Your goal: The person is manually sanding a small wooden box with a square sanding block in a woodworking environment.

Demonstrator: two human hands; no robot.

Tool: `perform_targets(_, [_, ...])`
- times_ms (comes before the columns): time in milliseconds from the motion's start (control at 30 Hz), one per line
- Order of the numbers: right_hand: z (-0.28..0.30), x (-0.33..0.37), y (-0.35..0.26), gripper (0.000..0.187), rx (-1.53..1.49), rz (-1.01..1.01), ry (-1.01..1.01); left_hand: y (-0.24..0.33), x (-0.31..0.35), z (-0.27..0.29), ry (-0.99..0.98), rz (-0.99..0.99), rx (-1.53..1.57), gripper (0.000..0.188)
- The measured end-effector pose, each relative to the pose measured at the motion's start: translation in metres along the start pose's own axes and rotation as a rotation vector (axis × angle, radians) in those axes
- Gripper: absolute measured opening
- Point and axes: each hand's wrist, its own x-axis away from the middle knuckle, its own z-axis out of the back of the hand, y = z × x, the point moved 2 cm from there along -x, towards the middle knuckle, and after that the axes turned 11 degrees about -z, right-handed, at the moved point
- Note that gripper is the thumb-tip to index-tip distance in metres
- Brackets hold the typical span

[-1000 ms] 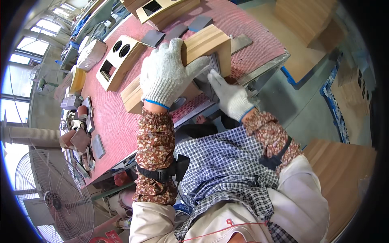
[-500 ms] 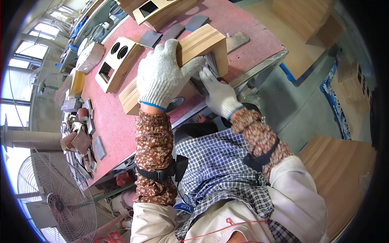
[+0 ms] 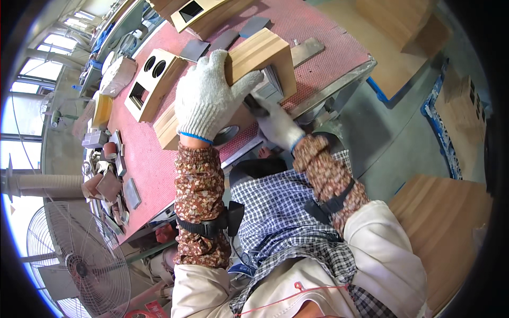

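Note:
A light wooden box (image 3: 260, 50) lies on the red table, its side with a round hole towards me. My left hand (image 3: 207, 98), in a white knitted glove, presses over its top, the thumb stretched along the near edge and the fingers over the far side. My right hand (image 3: 278, 126), gloved too and blurred, is closed around a dark sanding pad (image 3: 256, 107) against the box's near side. Part of that side is hidden behind the hands. Flat dark pads (image 3: 194, 50) lie on the table beyond the box.
Another wooden box (image 3: 154, 85) with two round holes and a square opening stands left on the red table (image 3: 143, 175); one more (image 3: 212, 16) is at the back. Tools and scraps (image 3: 108, 185) clutter the left edge. A large fan (image 3: 79, 265) stands lower left; boards (image 3: 440, 233) lie right.
My right hand has slid left along the near side of the box with the pad. My left hand keeps its hold, and the box has shifted slightly left.

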Motion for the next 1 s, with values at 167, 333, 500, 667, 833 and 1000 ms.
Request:
perform_targets(167, [0.008, 0.013, -0.025, 0.061, -0.441, -0.602, -0.218, -0.001, 0.003, 0.001, 0.068, -0.052, -0.066, 0.073])
perform_targets(333, [0.005, 0.02, -0.021, 0.058, -0.478, -0.609, -0.21, -0.003, 0.003, -0.003, 0.076, -0.068, -0.062, 0.073])
perform_targets(500, [0.011, 0.006, -0.035, 0.054, -0.153, -0.479, -0.3, -0.008, 0.004, 0.004, 0.052, -0.03, -0.05, 0.072])
perform_targets(667, [0.004, 0.019, -0.006, 0.063, 0.307, 0.233, 0.142, -0.003, 0.001, 0.0, 0.069, -0.056, -0.098, 0.073])
perform_targets(833, [0.018, 0.004, -0.031, 0.068, 1.072, -0.115, -0.25, -0.003, 0.002, 0.002, 0.03, -0.035, -0.041, 0.071])
perform_targets(1000, [0.034, 0.005, -0.011, 0.066, 1.339, 0.013, -0.103, 0.0, 0.001, 0.001, 0.034, -0.015, -0.036, 0.071])
